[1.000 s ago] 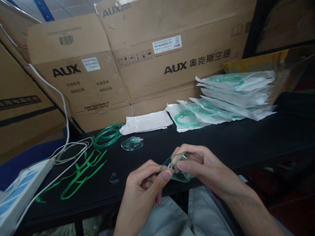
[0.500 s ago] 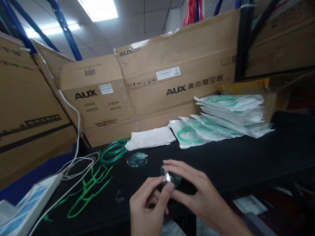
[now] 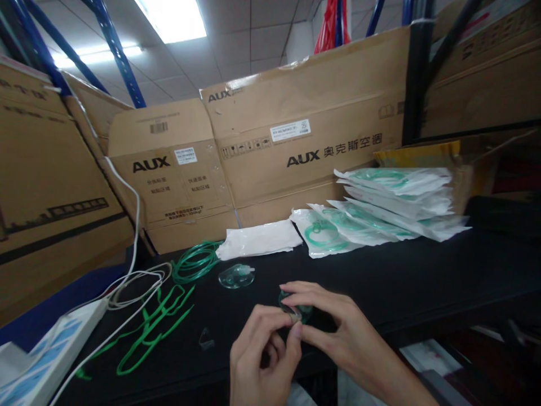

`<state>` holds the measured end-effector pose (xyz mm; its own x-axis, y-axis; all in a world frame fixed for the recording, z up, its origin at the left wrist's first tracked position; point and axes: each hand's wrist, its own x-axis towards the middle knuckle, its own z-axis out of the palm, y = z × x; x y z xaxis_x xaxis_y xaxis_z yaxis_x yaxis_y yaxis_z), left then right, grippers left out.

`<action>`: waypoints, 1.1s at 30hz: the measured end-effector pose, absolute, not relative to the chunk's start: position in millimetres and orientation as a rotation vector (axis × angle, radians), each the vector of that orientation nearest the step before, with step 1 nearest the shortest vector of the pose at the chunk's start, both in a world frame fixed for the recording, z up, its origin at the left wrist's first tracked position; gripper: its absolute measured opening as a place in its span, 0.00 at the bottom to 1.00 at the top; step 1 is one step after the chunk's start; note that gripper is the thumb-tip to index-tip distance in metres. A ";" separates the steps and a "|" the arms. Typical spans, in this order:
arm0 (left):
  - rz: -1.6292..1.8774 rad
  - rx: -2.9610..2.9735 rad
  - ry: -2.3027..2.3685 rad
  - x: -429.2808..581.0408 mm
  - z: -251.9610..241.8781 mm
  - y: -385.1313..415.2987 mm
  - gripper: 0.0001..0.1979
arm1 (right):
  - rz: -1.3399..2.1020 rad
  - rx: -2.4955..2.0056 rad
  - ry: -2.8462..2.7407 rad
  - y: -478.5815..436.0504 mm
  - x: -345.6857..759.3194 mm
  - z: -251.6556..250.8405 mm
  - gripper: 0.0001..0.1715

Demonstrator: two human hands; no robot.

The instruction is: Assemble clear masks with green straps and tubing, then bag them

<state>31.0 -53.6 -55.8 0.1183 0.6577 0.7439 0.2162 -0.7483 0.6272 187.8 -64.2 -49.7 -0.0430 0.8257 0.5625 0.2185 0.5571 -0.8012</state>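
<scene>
Near the table's front edge, a clear greenish face mask (image 3: 306, 313) is between my two hands. My right hand (image 3: 338, 324) grips its far and right sides, fingers curved over the top and thumb below. My left hand (image 3: 264, 344) pinches at the mask's left edge with thumb and forefinger, around the spot of a small metal strip, now mostly covered by the fingers. Behind them a second clear mask (image 3: 236, 276) lies on the black table (image 3: 359, 287). A small clear plastic piece (image 3: 206, 339) rests left of my left hand.
Left of my hands lie green elastic straps (image 3: 147, 332), coiled green tubing (image 3: 195, 263), and a white power strip (image 3: 54, 355) with cables. Behind are a white packet (image 3: 260, 239) and several stacked bags of green tubing (image 3: 393, 197). Cardboard boxes (image 3: 253, 175) stand along the back.
My left hand has shifted slightly right, its forefinger now over the mask's metal strip. The mask has tilted lower between my hands, and less of the strip shows.
</scene>
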 end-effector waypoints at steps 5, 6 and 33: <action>1.766 1.894 0.847 29.8 -53.9 -55.9 0.07 | 0.679 -0.897 -1.543 -65.4 188.0 -40.4 0.19; 1.799 1.819 0.873 29.4 -53.4 -55.4 0.06 | 0.691 -0.897 -1.526 -65.4 187.9 -38.9 0.20; 1.651 2.065 0.979 20.7 -55.0 -44.1 0.02 | 1.095 -0.779 -1.426 -69.3 187.9 -41.1 0.20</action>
<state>20.7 -44.1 -55.0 0.0965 0.6810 0.7259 0.3101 -0.7135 0.6282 187.9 -69.3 -41.1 -0.1606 0.9162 0.3671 -0.1177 0.3515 -0.9288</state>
